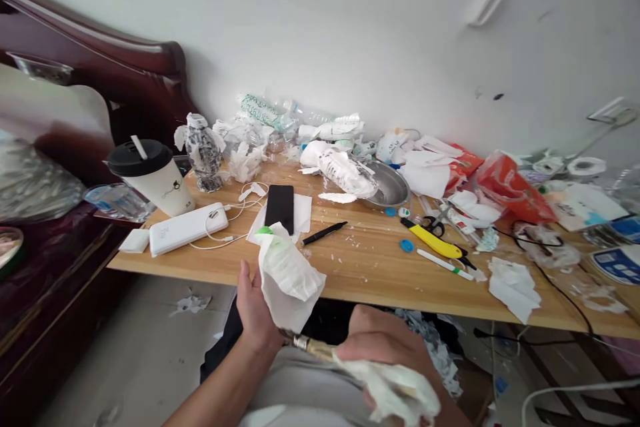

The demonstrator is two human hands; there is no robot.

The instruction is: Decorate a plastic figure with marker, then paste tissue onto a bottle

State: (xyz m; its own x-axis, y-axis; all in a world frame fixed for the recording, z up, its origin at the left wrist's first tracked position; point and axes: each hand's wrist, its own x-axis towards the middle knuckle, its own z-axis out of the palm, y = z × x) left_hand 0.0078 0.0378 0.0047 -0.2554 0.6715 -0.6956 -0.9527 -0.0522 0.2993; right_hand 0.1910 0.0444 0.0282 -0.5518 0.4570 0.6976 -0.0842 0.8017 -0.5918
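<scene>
My left hand is wrapped around a small bottle covered in white paper, with a green patch at its top end. A loose sheet of the paper flares out at its lower side. In my right hand is a paintbrush with a wooden handle, its dark bristles touching the lower edge of the paper. A crumpled piece of white paper hangs by the same hand; whether the fingers grip it too I cannot tell. Just beyond the bottle lie a black phone and a black pen.
Left on the desk stand a lidded cup, a white power bank and a black-and-white papered bottle. A papered bottle leans on a metal bowl. Rightward lie a yellow cutter, scissors and red bags.
</scene>
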